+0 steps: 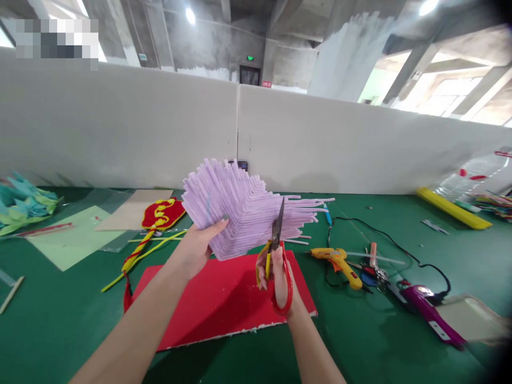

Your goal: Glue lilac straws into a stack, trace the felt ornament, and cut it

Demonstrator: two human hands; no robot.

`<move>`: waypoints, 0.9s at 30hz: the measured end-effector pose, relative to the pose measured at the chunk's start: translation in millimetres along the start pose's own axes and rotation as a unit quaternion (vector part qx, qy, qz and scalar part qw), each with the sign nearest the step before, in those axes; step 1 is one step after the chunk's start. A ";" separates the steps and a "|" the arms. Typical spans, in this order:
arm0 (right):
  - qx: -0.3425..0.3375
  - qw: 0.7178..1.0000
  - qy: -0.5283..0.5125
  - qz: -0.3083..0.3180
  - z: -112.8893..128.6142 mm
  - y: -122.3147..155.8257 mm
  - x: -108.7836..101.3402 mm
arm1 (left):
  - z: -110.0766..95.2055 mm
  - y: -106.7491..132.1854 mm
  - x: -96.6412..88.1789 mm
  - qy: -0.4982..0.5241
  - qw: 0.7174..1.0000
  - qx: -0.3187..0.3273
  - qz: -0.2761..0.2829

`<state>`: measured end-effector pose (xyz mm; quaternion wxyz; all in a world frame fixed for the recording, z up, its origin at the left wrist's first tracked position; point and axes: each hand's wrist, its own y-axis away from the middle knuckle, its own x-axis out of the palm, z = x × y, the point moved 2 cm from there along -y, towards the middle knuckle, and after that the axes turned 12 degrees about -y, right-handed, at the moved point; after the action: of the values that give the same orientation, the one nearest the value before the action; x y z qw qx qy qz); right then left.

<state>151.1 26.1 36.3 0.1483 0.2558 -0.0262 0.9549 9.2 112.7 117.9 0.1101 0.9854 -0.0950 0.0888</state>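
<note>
My left hand (200, 242) grips the lower left edge of a lilac panel (236, 208), with the thumb on its face. The panel looks like fuzzy pipe cleaners set side by side and bent in a V, their ends uneven at the right. Scissors (279, 256) with red and yellow handles are in my right hand (276, 269), fingers through the loops. Their blades point up across the strips on the panel's right side; whether they are parted is hard to see. Both hands are above a red board (224, 304) lying on the green table.
To the right lie a yellow glue gun (338, 261), a purple tool (432, 312) with a black cord and a yellow bar (454, 208). At left are a red and yellow ornament (163, 213), pale green paper (76, 237) and teal flowers (26, 202). A white partition (160, 122) stands behind.
</note>
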 end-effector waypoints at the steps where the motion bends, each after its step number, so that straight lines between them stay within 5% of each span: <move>1: 0.002 1.000 0.004 0.000 -0.6 -0.1 0.2 | -1.0 0.9 1.0 0.006 1.000 0.001 -0.004; 27: -0.020 0.996 0.054 -0.063 2.7 1.7 0.6 | 4.9 7.0 10.8 0.019 0.999 -0.007 0.027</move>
<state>151.4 24.4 38.9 0.2142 0.2017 -0.0208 0.9555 19.0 103.0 116.8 0.1162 0.9798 -0.1200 0.1098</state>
